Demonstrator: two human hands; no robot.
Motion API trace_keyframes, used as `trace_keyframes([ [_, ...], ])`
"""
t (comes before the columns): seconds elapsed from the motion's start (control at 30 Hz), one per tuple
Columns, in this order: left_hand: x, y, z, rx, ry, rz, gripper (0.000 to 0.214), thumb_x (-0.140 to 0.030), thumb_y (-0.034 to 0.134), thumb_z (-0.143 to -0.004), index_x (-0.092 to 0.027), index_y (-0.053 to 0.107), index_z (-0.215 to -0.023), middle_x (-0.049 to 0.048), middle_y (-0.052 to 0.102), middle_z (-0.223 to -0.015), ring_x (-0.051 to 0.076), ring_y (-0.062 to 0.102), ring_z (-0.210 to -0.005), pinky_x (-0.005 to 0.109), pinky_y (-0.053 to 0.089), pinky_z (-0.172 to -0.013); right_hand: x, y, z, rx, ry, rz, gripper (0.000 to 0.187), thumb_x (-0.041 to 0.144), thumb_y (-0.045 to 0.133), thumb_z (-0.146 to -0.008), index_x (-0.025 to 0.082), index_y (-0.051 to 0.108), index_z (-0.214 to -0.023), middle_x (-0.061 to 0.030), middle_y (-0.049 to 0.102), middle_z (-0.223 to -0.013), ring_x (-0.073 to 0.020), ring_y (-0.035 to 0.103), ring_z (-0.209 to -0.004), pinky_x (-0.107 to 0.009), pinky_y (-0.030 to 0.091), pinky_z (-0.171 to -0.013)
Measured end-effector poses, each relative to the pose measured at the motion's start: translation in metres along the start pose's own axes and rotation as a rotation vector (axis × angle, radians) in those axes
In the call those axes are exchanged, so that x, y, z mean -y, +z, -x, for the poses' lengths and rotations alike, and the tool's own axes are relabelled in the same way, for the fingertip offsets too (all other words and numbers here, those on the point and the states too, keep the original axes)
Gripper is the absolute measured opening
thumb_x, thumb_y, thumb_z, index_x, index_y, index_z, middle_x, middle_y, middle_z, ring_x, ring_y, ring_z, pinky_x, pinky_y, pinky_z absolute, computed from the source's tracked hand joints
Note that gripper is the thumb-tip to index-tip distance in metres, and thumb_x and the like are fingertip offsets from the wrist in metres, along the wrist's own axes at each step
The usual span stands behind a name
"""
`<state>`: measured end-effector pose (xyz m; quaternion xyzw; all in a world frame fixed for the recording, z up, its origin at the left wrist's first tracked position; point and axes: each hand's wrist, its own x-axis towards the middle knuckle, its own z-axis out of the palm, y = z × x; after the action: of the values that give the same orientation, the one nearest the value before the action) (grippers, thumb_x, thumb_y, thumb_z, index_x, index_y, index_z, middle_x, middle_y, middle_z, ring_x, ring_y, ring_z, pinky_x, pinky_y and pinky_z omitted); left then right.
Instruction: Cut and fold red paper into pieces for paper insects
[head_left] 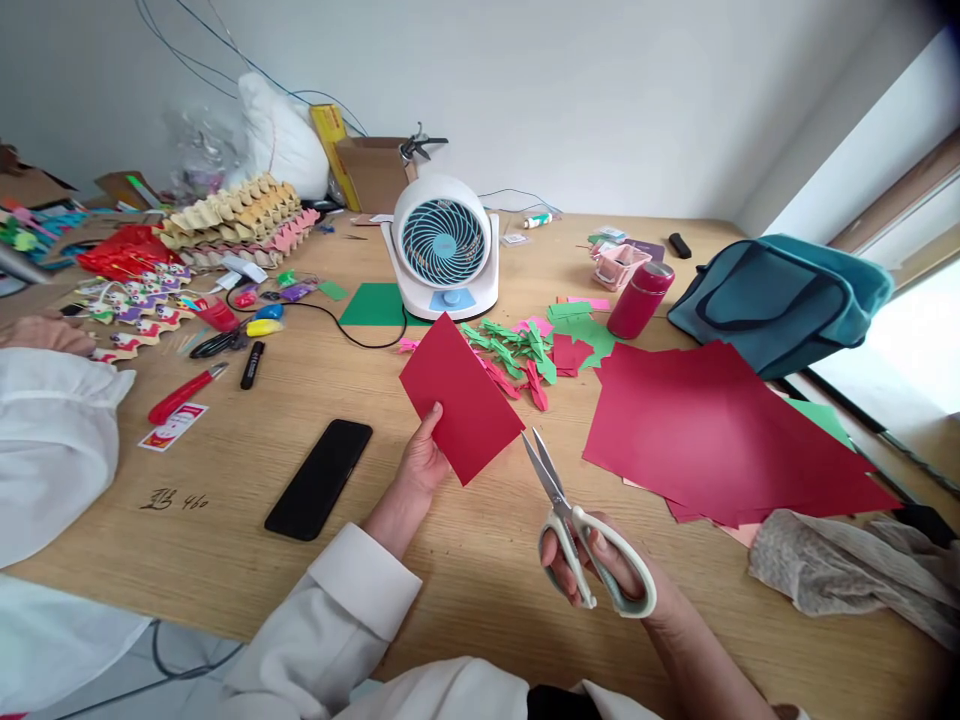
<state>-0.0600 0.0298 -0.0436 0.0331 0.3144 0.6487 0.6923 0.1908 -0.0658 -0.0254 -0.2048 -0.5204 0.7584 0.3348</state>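
While a red sheet (466, 400) is clamped in the left hand (421, 464) above the tabletop (457, 570), scissors (559, 498), blades parted beside the sheet's right corner, are gripped in the right hand (611, 562), nearer the front edge.

phone (319, 480) left of held sheet (472, 390), scissors (556, 496) right; fan (444, 245) behind; bag (787, 300) far right.

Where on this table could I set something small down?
Bare tabletop shows between the fan and pink basket, and nearer you than the red card, between the left hand and right hand. It's crowded around the green cutouts and beside the egg trays.
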Motion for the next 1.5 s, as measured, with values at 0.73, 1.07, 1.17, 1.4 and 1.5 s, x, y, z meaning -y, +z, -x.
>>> trace_keyframes([
  [0.73, -0.001, -0.004, -0.0017, 0.009, 0.016, -0.042, 0.041, -0.026, 0.073, -0.081, -0.02, 0.064, -0.121, 0.0038, 0.076, -0.106, 0.019, 0.072, -0.094, 0.037, 0.053, -0.097, 0.0003, -0.0014, 0.0021, -0.031, 0.044, 0.026, 0.058, 0.064, 0.044, -0.092, 0.011, 0.067, -0.097, -0.0039, 0.058, -0.063, -0.0118, 0.054, -0.049, -0.022, 0.041, -0.044],
  [1.07, -0.0013, -0.0016, 0.0027, 0.053, -0.002, -0.119, 0.05, -0.029, 0.072, -0.082, -0.017, 0.059, -0.129, 0.0093, 0.072, -0.115, 0.025, 0.067, -0.108, 0.044, 0.047, -0.105, -0.0039, -0.0045, 0.0029, -0.05, 0.054, 0.008, 0.056, 0.063, 0.043, -0.093, 0.011, 0.066, -0.098, -0.0042, 0.058, -0.064, -0.0122, 0.055, -0.051, -0.023, 0.041, -0.045],
  [1.17, -0.0004, -0.0009, 0.003, 0.068, -0.004, -0.15, 0.05, -0.027, 0.073, -0.081, -0.016, 0.059, -0.128, 0.0109, 0.072, -0.116, 0.026, 0.067, -0.109, 0.046, 0.047, -0.105, -0.0036, -0.0045, 0.0019, -0.048, 0.05, 0.013, 0.055, 0.062, 0.043, -0.093, 0.012, 0.066, -0.098, -0.0041, 0.059, -0.065, -0.0124, 0.055, -0.052, -0.023, 0.041, -0.046],
  [1.4, 0.0001, 0.0006, 0.0052, 0.026, 0.076, -0.188, 0.05, -0.026, 0.081, -0.071, -0.02, 0.065, -0.118, 0.0051, 0.075, -0.106, 0.023, 0.07, -0.102, 0.04, 0.05, -0.102, -0.0013, -0.0027, 0.0007, -0.072, 0.023, 0.055, 0.055, 0.062, 0.041, -0.094, 0.011, 0.064, -0.098, -0.0048, 0.058, -0.067, -0.0133, 0.054, -0.055, -0.024, 0.042, -0.048],
  [1.5, -0.0004, 0.0, 0.0044, 0.025, 0.073, -0.213, 0.049, -0.027, 0.082, -0.07, -0.019, 0.067, -0.115, 0.0061, 0.076, -0.105, 0.024, 0.07, -0.1, 0.04, 0.05, -0.101, -0.0033, -0.0037, 0.0014, -0.085, 0.017, 0.063, 0.055, 0.061, 0.042, -0.094, 0.011, 0.064, -0.099, -0.0045, 0.058, -0.066, -0.0127, 0.054, -0.054, -0.023, 0.041, -0.047],
])
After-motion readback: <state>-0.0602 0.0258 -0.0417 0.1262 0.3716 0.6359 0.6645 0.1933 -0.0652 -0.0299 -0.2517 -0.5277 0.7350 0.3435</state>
